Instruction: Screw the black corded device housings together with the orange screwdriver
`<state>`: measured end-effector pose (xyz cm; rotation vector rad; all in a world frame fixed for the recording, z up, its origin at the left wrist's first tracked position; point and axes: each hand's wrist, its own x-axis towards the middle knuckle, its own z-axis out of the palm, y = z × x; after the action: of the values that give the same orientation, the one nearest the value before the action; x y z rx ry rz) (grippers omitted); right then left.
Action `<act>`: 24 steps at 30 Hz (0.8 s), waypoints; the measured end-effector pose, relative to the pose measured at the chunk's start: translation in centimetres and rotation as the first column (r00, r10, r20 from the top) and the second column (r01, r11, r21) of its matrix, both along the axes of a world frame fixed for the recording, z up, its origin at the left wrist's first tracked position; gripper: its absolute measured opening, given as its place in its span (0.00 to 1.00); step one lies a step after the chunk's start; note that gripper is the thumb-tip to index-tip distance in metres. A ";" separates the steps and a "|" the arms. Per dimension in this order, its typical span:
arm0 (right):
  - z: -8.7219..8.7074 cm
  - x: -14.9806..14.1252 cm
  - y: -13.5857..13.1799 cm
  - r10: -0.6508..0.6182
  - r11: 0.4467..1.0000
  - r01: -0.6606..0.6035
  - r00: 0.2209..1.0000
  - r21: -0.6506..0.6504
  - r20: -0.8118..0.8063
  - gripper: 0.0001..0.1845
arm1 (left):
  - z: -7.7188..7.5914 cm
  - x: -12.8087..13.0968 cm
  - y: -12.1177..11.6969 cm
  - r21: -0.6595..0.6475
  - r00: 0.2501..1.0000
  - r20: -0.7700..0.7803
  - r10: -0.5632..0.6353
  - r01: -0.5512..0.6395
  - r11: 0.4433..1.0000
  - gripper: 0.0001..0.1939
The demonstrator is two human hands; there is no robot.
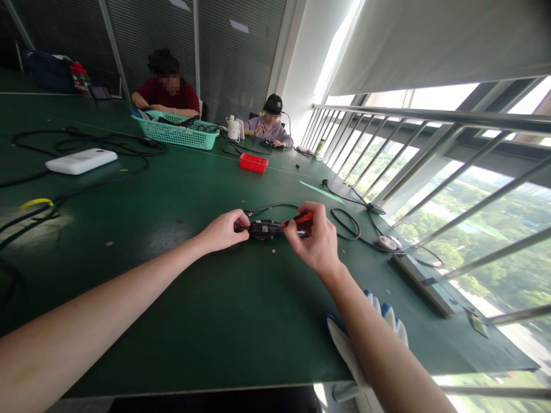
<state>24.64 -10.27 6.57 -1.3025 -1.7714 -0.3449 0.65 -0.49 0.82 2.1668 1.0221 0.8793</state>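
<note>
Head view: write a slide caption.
Left hand at one end of a black device, right hand gripping an orange item.

Office-like workroom | shared green table [206, 338] | slatted-blind partition [241, 69] | windows [456, 221] behind metal railing [430, 116]

Black tool [266, 229]: we see it elongated, stretching crosswise before us.
Orange-and-black piece [305, 217]: we see it tilted at the tool's right end, partly hidden.

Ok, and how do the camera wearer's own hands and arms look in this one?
The left hand and right hand are ungloved, with no ring or watch visible. The left forearm and right forearm show no sleeve, cable or marking.
</note>
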 end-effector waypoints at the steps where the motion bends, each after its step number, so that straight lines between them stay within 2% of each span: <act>1: 0.0 0.0 0.0 -0.003 1.000 0.003 1.000 0.004 0.002 0.15 | 0.0 0.0 0.0 0.001 1.000 -0.002 0.002 -0.002 1.000 0.10; 7: 0.4 -0.1 -0.1 -0.019 1.000 0.017 0.994 0.017 0.105 0.13 | -0.1 0.0 0.1 -0.006 1.000 0.007 -0.005 0.005 1.000 0.11; 11: 0.6 -0.1 -0.2 -0.032 0.999 0.032 0.996 0.011 0.083 0.20 | 0.1 0.0 -0.1 -0.010 1.000 -0.004 0.001 -0.001 1.000 0.11; 15: 0.4 0.1 0.1 -0.068 0.998 0.068 0.997 -0.016 -0.023 0.16 | 0.1 0.0 -0.1 -0.013 1.000 -0.005 0.005 -0.005 1.000 0.11; 18: 0.2 0.2 0.4 -0.080 0.997 0.082 0.990 0.013 -0.117 0.15 | -0.1 0.0 0.1 -0.004 1.000 0.000 0.001 -0.001 1.000 0.11; 24: -0.1 -0.1 0.6 -0.104 0.994 0.102 0.992 -0.036 -0.067 0.14 | -0.2 0.0 0.2 -0.005 1.000 0.007 -0.013 0.014 1.000 0.10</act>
<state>24.51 -9.64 6.42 -1.4160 -1.6625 -0.3266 0.62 -0.28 0.58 2.1623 1.0040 0.8766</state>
